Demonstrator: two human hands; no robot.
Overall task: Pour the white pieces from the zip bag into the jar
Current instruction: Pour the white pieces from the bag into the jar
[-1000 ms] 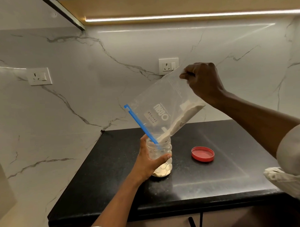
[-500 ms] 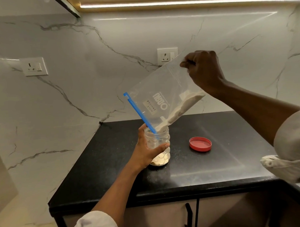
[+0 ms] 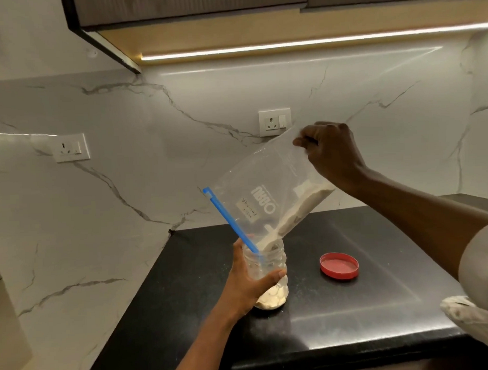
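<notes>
A clear plastic jar (image 3: 269, 263) stands on the black counter (image 3: 352, 314) with a low layer of white pieces (image 3: 271, 298) at its bottom. My left hand (image 3: 247, 284) wraps around the jar from the left. My right hand (image 3: 331, 151) pinches the raised bottom corner of a clear zip bag (image 3: 261, 200) with a blue zip strip. The bag is tilted, its open corner down in the jar's mouth. White pieces lie along the bag's lower edge and slide toward the jar.
The jar's red lid (image 3: 339, 265) lies flat on the counter to the right of the jar. A marble wall with two sockets (image 3: 274, 122) rises behind. The counter's left edge and front edge are near the jar.
The head camera has tilted up, so the scene sits lower in frame. Bag, jar and both hands keep the same pose, and the pieces keep sliding down into the jar.
</notes>
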